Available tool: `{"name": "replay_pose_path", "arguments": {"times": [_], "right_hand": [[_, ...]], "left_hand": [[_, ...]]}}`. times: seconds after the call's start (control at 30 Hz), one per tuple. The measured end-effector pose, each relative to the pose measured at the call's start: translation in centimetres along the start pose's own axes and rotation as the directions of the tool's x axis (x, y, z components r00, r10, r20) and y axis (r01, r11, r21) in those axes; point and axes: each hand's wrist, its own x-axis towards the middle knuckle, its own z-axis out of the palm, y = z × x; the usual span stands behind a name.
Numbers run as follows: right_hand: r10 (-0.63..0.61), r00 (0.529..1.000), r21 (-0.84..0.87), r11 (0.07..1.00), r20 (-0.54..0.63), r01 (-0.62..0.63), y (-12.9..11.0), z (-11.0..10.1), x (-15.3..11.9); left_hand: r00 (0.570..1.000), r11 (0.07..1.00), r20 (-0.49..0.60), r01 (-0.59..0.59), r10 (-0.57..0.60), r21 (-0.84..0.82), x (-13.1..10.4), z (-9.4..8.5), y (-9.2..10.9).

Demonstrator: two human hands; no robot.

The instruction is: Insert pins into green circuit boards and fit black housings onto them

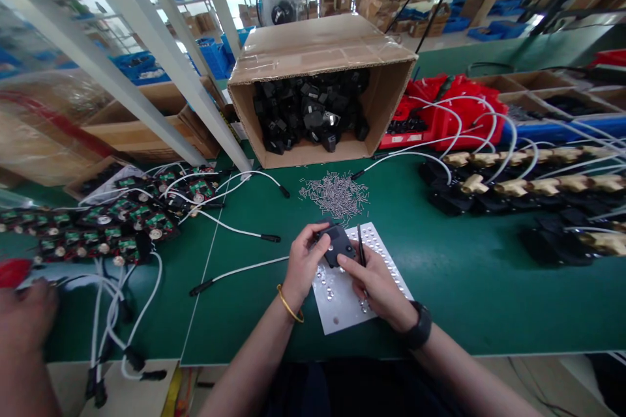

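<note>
My left hand (pixel 306 259) grips the left side of a black plastic housing (pixel 337 245), its thumb on the top face. My right hand (pixel 374 277) touches the housing's right edge with its thumb and also holds dark tweezers (pixel 360 245), which point up and away. Below both hands lies a white sheet (pixel 337 313) with rows of small shiny round pieces. A pile of small metal pins (pixel 337 194) lies just beyond the sheet. A white cable (pixel 249 266) with a black end runs leftward from near my left hand.
An open cardboard box (pixel 323 52) of black housings stands behind the pins. Circuit assemblies (pixel 112 221) with white cables lie left, near another person's hand (pixel 29 313). Brass fittings (pixel 513 186) on black units line the right, before red bins (pixel 440 111).
</note>
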Motion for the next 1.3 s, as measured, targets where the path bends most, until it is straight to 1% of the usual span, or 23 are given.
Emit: {"name": "replay_pose_path", "arguments": {"times": [0.2,0.33,0.43,0.57,0.67,0.73,0.8,0.87,0.93,0.97,1.0,1.03,1.07,1.1,1.13,1.17,1.2,1.27,1.3], "right_hand": [[-0.011,1.000,-0.030,0.999,0.000,0.011,-0.2,0.1,-0.1],[-0.019,1.000,-0.071,0.997,0.008,0.020,0.1,-0.1,0.1],[-0.017,0.999,-0.028,0.999,0.033,0.018,0.1,-0.3,0.3],[-0.017,0.999,0.019,1.000,0.047,0.016,-0.3,-0.2,0.6],[-0.030,0.999,0.007,1.000,0.026,0.030,-0.6,0.1,0.8],[-0.035,0.999,-0.009,0.999,0.018,0.036,-0.6,0.3,0.9],[-0.044,0.999,-0.030,0.999,0.017,0.045,-0.5,0.5,0.9],[-0.055,0.998,-0.087,0.995,0.027,0.057,-0.4,0.5,0.9],[-0.104,0.994,-0.232,0.967,0.028,0.108,-0.5,0.2,0.7],[-0.160,0.987,-0.342,0.926,0.021,0.157,-0.7,0.0,0.6],[-0.231,0.973,-0.465,0.858,0.029,0.218,-1.0,-0.3,0.5],[-0.306,0.950,-0.585,0.760,0.063,0.284,-1.5,-0.6,0.5],[-0.368,0.921,-0.684,0.641,0.125,0.349,-2.0,-0.8,0.5],[-0.404,0.891,-0.750,0.519,0.208,0.411,-2.6,-1.1,0.6],[-0.414,0.859,-0.779,0.413,0.300,0.471,-3.3,-1.3,0.8],[-0.401,0.829,-0.782,0.332,0.388,0.527,-3.9,-1.5,1.0],[-0.382,0.802,-0.772,0.276,0.459,0.573,-4.5,-1.6,1.3],[-0.351,0.760,-0.747,0.205,0.547,0.632,-5.4,-1.6,1.6],[-0.338,0.749,-0.742,0.178,0.570,0.646,-5.6,-1.6,1.6]], "left_hand": [[1.000,0.999,-0.003,0.005,-0.005,-0.039,-0.2,-0.1,-0.1],[0.999,0.999,0.031,-0.014,0.015,-0.045,0.0,-0.3,-0.1],[0.996,0.999,0.078,-0.047,0.046,0.018,0.6,-0.6,0.0],[0.984,0.985,0.146,-0.124,0.107,0.119,1.8,-1.0,0.2],[0.979,0.981,0.164,-0.145,0.123,0.130,2.3,-1.3,0.5],[0.974,0.981,0.181,-0.157,0.135,0.114,2.2,-1.5,0.6],[0.960,0.977,0.232,-0.186,0.158,0.102,1.8,-1.6,0.4],[0.952,0.969,0.262,-0.200,0.158,0.143,1.2,-1.5,-0.1],[0.968,0.958,0.212,-0.180,0.132,0.225,0.7,-1.1,-0.9],[0.979,0.953,0.167,-0.161,0.120,0.258,0.4,-0.9,-1.3],[0.985,0.950,0.124,-0.148,0.118,0.276,0.3,-0.6,-1.7],[0.988,0.948,0.093,-0.144,0.122,0.285,0.1,-0.4,-2.1],[0.988,0.945,0.079,-0.148,0.130,0.291,0.0,-0.2,-2.4],[0.987,0.942,0.072,-0.159,0.144,0.297,0.0,-0.1,-2.5],[0.985,0.937,0.070,-0.173,0.159,0.303,-0.1,-0.1,-2.7],[0.982,0.933,0.072,-0.187,0.173,0.308,-0.1,0.0,-2.7],[0.980,0.929,0.073,-0.197,0.183,0.314,-0.1,-0.1,-2.7],[0.978,0.922,0.077,-0.210,0.195,0.326,-0.2,-0.1,-2.8],[0.976,0.919,0.084,-0.218,0.201,0.330,-0.3,-0.2,-2.8]]}}
